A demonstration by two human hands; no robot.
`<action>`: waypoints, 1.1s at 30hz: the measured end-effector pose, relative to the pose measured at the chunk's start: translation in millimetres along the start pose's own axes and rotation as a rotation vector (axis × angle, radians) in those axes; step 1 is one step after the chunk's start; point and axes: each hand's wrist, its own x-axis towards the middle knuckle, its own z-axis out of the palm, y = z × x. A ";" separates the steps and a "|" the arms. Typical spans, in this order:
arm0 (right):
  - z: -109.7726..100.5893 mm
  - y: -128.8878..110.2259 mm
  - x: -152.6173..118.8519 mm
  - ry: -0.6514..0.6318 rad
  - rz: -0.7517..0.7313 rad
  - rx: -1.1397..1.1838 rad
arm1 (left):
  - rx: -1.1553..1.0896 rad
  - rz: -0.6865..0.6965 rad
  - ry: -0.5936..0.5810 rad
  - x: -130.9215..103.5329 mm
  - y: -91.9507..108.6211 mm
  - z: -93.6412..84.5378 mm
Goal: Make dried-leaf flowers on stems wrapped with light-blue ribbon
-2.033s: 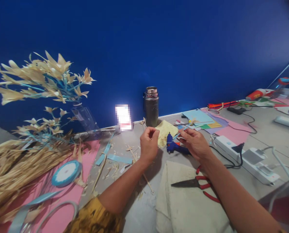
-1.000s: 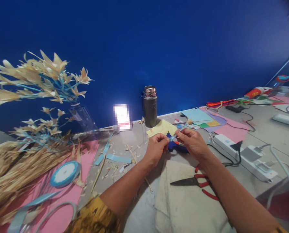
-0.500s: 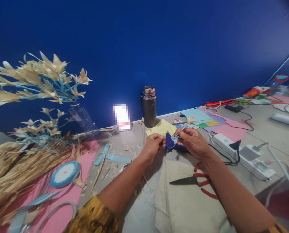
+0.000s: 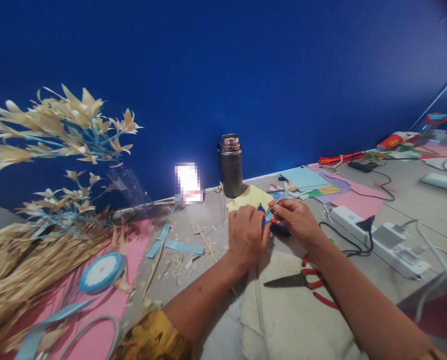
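My right hand [image 4: 296, 218] pinches a thin flower stem wrapped in light-blue ribbon [image 4: 279, 196]; a pale dried-leaf flower [image 4: 290, 187] shows just beyond the fingers. Beside it, my left hand [image 4: 247, 234] is closed, knuckles up, and its fingertips hide whatever they grip. A dark-blue tool that looks like a glue gun [image 4: 261, 207] lies between the hands, partly covered by my left hand. Beneath is a yellow paper sheet [image 4: 248, 196]. Red-handled scissors [image 4: 289, 281] rest on a folded pale cloth [image 4: 294, 320] by my right forearm.
Behind the hands stands a dark flask [image 4: 231, 170] without its lid. At left are a bottle [image 4: 128, 185] of dried-leaf flowers, a blue ribbon spool [image 4: 102, 271] and dried husks [image 4: 32, 265]. A power strip [image 4: 377, 245] with cords lies right, near coloured paper [image 4: 362, 197].
My left hand has turned over, knuckles up, and moved right, now covering much of the blue tool. My right hand stays nearly in place, still pinching the stem.
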 end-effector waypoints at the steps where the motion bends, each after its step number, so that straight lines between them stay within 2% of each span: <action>1: -0.3 0.2 0.2 -0.001 0.002 -0.003 | -0.001 0.007 -0.008 0.5 -0.4 -0.9; 4: -1.9 1.0 1.1 -0.004 0.000 -0.005 | -0.079 -0.031 -0.024 1.5 -0.7 -3.6; 7: -4.1 1.4 1.5 -0.013 -0.006 -0.005 | -0.328 -0.186 -0.043 4.8 -0.1 -4.4; 8: -4.8 1.3 1.4 -0.019 -0.008 -0.007 | -0.444 -0.286 -0.054 7.0 0.2 -4.4; 10: -6.1 0.9 0.7 -0.040 -0.015 -0.008 | -0.716 -0.587 -0.104 12.9 0.6 -4.8; 13: -6.3 -0.6 -0.8 -0.094 -0.032 -0.001 | -1.176 -1.081 -0.282 22.0 -0.2 -6.9; 15: -5.2 -2.3 -2.2 -0.135 -0.043 0.013 | -1.414 -1.240 -0.415 25.2 -1.7 -8.6; 17: -3.8 -4.6 -3.8 -0.176 -0.054 0.058 | -1.563 -1.261 -0.491 25.5 -3.1 -9.6; 18: -3.2 -6.0 -4.6 -0.192 -0.061 0.083 | -1.605 -1.244 -0.490 24.9 -3.3 -9.7; 20: -2.4 -9.4 -6.1 -0.209 -0.059 0.136 | -1.619 -1.186 -0.414 22.9 -2.8 -9.1; 24: -1.1 -16.0 -6.8 -0.160 0.014 0.214 | -1.385 -1.031 -0.152 20.5 -0.3 -6.7; 26: 1.1 -16.7 -5.7 -0.102 0.052 0.215 | -1.246 -0.955 -0.061 20.1 -0.2 -5.2; 30: 7.5 -11.1 -3.0 -0.031 0.063 0.179 | -1.069 -0.875 -0.023 18.0 -0.3 -1.4; 33: 9.2 -5.7 -2.1 0.007 0.038 0.172 | -1.082 -0.881 -0.044 15.9 2.5 0.2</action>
